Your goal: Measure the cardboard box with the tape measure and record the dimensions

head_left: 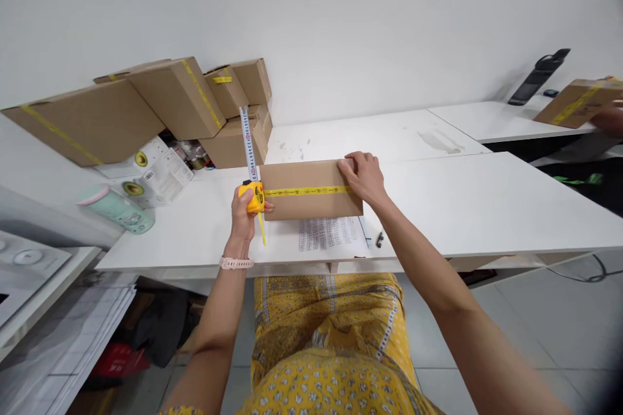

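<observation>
My left hand is closed around a yellow tape measure, its white blade drawn out and pointing away from me. The tape measure sits against the left end of a cardboard box with yellow tape along its middle. At the box's right end, my right hand grips the far corner, thumb on top and fingers over the edge. A printed sheet lies partly under the near side of the box. Close by on the right is a small dark object, too small to name.
Several taped cardboard boxes are stacked at the back left. A mint green tumbler lies near avocado-printed white boxes. Far right, a dark bottle stands near another person's hand at a cardboard box.
</observation>
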`<state>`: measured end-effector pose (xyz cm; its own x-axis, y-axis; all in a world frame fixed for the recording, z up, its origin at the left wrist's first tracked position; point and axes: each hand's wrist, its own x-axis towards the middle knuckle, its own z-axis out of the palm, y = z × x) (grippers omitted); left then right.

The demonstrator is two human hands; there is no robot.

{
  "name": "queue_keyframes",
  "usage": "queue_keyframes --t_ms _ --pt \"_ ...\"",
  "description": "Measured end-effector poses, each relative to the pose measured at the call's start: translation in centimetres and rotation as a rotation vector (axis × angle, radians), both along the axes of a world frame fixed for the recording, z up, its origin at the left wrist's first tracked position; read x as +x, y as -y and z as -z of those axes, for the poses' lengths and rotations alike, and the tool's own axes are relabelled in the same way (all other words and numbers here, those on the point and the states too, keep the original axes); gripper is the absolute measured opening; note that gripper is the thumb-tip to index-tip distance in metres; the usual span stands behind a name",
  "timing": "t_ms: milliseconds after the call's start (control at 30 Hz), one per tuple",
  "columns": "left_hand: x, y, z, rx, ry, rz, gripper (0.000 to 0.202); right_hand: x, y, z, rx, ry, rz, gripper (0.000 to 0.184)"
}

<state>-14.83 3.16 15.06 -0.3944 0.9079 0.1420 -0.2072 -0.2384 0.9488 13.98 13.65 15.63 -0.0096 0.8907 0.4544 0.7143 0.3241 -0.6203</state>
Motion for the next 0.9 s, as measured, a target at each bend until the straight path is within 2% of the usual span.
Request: queue_keyframes --t_ms 100,200,333,467,700,900 --pt "1.3 0.4 -0.1 0.029 -0.014 -0.010 0.051 -1.3 -1.0 -0.4 0.127 0.144 0.052 0.044" --pt "3.8 2.3 0.9 0.063 -0.018 0.020 0.058 -2.2 -2.1 -0.7 0.166 0.241 -0.054 0.044" --pt "8.1 5.0 3.2 0.018 0.004 0.217 0.060 -2.6 -3.7 -1.4 0.138 0.338 -0.100 0.046" --pt "11.4 6.2 5.3 -0.056 0.069 0.341 0.056 -3.0 -5.1 -1.9 0.122 0.282 -0.094 0.045" --pt "12.9 7.1 6.8 -0.120 0.135 0.372 0.058 -2.9 -5.7 -1.8 0.151 0.334 -0.142 0.059" --pt "13.6 7.9 7.4 -0.135 0.122 0.376 0.058 -2.8 -6.0 -1.7 0.151 0.372 -0.170 0.058"
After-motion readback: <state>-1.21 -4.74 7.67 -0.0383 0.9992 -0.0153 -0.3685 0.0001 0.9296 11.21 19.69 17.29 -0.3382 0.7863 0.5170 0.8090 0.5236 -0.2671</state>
